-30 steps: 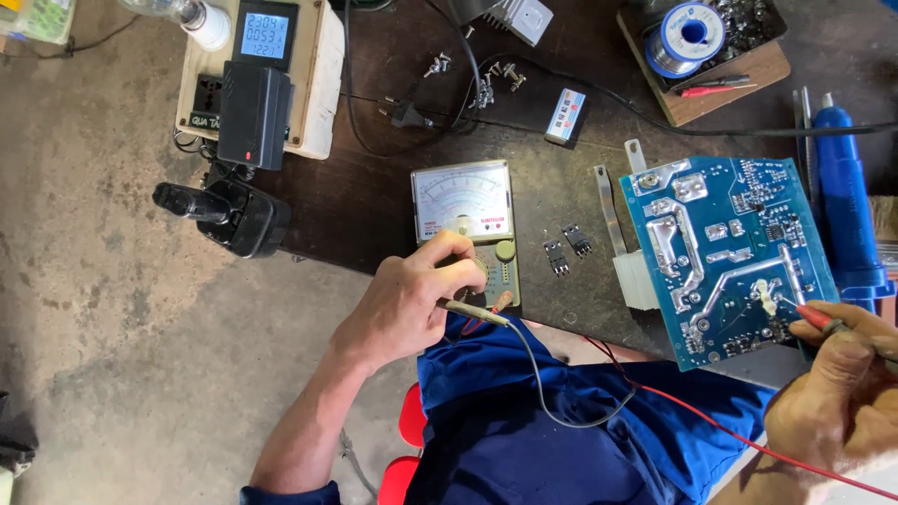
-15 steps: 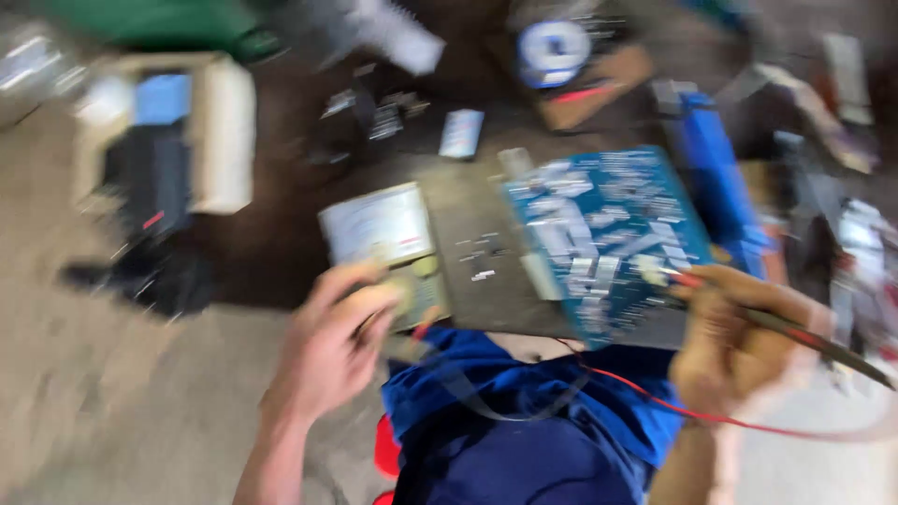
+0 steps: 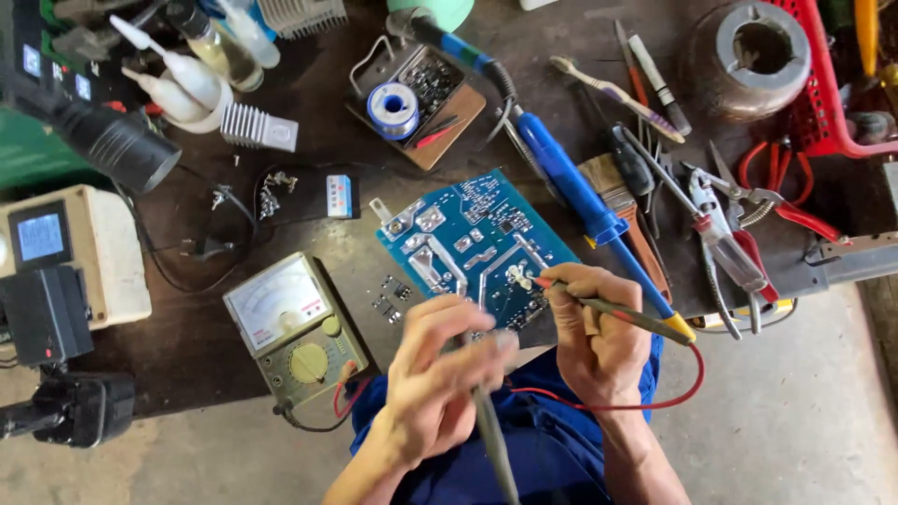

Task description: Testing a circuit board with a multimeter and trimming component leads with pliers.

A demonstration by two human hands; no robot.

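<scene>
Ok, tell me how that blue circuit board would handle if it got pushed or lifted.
The blue circuit board looks thin and flat, so probably stiff and light. It lies flat on the bench, so a push would likely slide it, not tip it. Its front edge seems to overhang near the right hand, so it might drop off.

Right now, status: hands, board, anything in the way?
Right hand holds red probe on blue circuit board. Left hand grips black probe, short of board. Nothing blocking.

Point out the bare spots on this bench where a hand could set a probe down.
Bare bench lies in front of the analog meter, left toward the beige box. A smaller strip runs between the meter and the blue circuit board, dotted with small black components. Right of the soldering iron, the pliers and screwdrivers crowd it.
</scene>
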